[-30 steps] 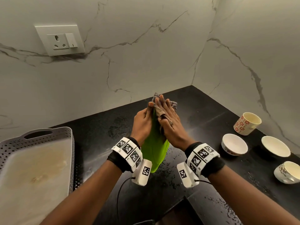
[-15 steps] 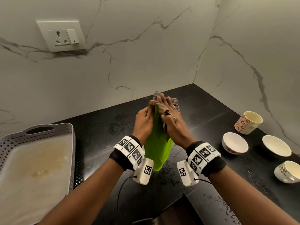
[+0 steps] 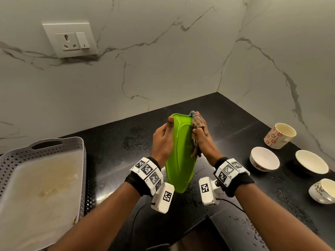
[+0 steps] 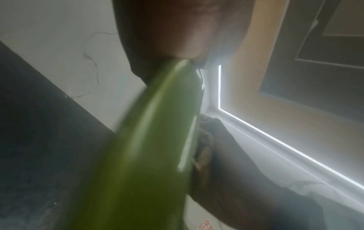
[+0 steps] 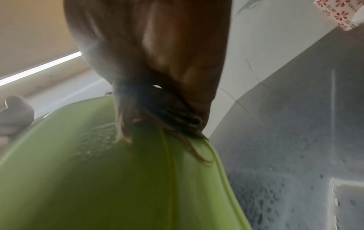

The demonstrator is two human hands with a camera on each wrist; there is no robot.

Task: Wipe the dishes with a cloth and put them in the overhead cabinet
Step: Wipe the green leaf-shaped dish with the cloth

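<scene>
Bright green plastic plate (image 3: 181, 153) held on edge above the black stone counter (image 3: 112, 140) near its back corner, left hand (image 3: 163, 142) gripping its rim, right hand (image 3: 203, 138) fingers curled round a bunched brownish cloth (image 3: 196, 127), apparently pressed against the plate's face.

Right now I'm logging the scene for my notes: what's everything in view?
plate: 1, green, held on edge above the counter
cloth: 1, brownish, against the plate's right side
bowls: 2, white, counter right
cups: 2, patterned white, counter right
tray: 1, grey, counter left
socket: 1, white, wall
counter: 1, black, wet
left hand: grips the plate
right hand: holds the cloth
</scene>
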